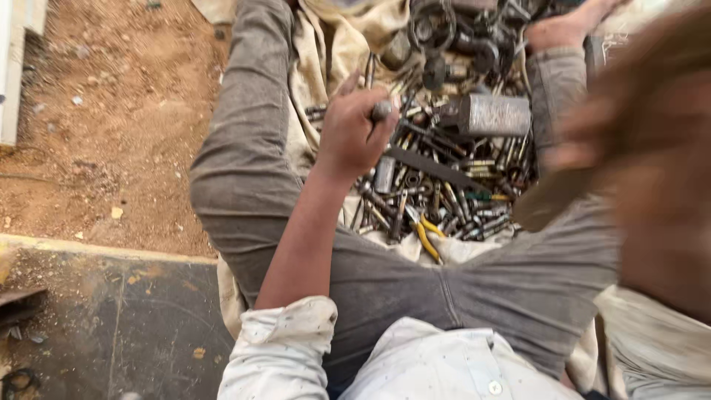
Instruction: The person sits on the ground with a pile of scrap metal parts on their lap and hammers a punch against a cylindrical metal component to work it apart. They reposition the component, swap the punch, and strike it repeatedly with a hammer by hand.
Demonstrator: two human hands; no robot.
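Observation:
My left hand (352, 133) is closed around a small grey metal piece (381, 111), held just above a heap of metal tools and bits (444, 185). The heap lies on a beige cloth (318, 67) between my spread legs in grey trousers (244, 148). My right hand (615, 141) is raised close to the camera at the right, a large brown blur. A flat dark brown shape (548, 200) hangs below it; whether the hand grips it is unclear.
A grey metal block (492, 115) and black rings and shackles (444, 30) lie at the far side of the heap. Yellow-handled pliers (428, 237) sit at its near edge. Sandy ground (111, 111) is to the left, a dark slab (111, 318) below it. A bare foot (563, 30) rests at the top.

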